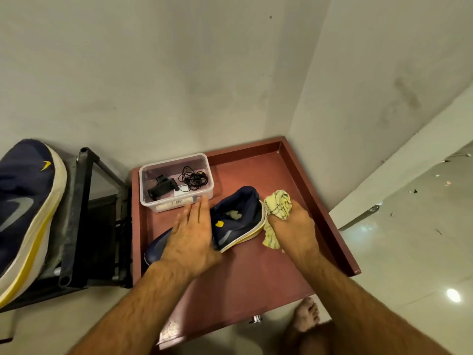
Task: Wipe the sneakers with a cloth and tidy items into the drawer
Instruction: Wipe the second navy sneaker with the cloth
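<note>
A navy sneaker (pixel 236 213) with a white and yellow sole lies on its side in the open reddish-brown drawer (pixel 256 272). My left hand (pixel 190 238) rests flat on its middle, fingers straight. My right hand (pixel 291 226) grips a yellow and white cloth (pixel 277 203) bunched against the sneaker's heel and sole. The second navy sneaker (pixel 24 213) sits on a black metal rack (pixel 76 213) at the left.
A clear plastic box (pixel 153 202) with a black cable, a black clip and small items stands in the drawer's back left corner. Walls close in behind and to the right. My bare foot (pixel 305 317) is on the glossy floor by the drawer's front knob (pixel 256 318).
</note>
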